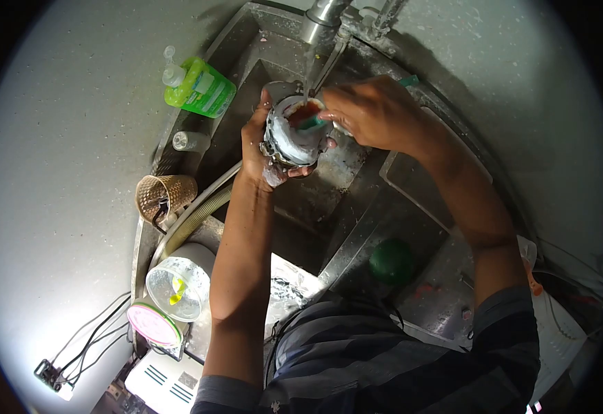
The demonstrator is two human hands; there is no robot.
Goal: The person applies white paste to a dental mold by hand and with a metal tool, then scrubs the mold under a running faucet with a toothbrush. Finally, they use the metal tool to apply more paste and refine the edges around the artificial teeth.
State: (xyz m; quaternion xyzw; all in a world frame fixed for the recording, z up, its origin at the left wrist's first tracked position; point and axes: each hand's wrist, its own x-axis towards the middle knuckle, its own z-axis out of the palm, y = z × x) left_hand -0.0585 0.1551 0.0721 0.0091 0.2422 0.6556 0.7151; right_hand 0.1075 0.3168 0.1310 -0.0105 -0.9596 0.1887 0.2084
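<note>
My left hand [254, 141] is wrapped round a round metal dental flask [267, 147] packed with white plaster [291, 143], tilted so its open face shows. A reddish patch [304, 112] and a green part [312, 123] lie in its hollow. From the tap [318, 26], a stream of water falls at the flask's upper edge. My right hand [367, 114] has its fingers pinched together at the flask's right rim. Something pale shows under those fingers, but what they hold is mostly hidden. White suds or wet plaster cling to my left palm.
Below the hands lies the metal sink [301, 207]. Along its left edge are a green soap bottle [203, 87], a clear jar [191, 142], a woven cup [167, 193], a ribbed hose [201, 215] and a clear tub [178, 290]. A dark green round object [392, 261] sits lower right.
</note>
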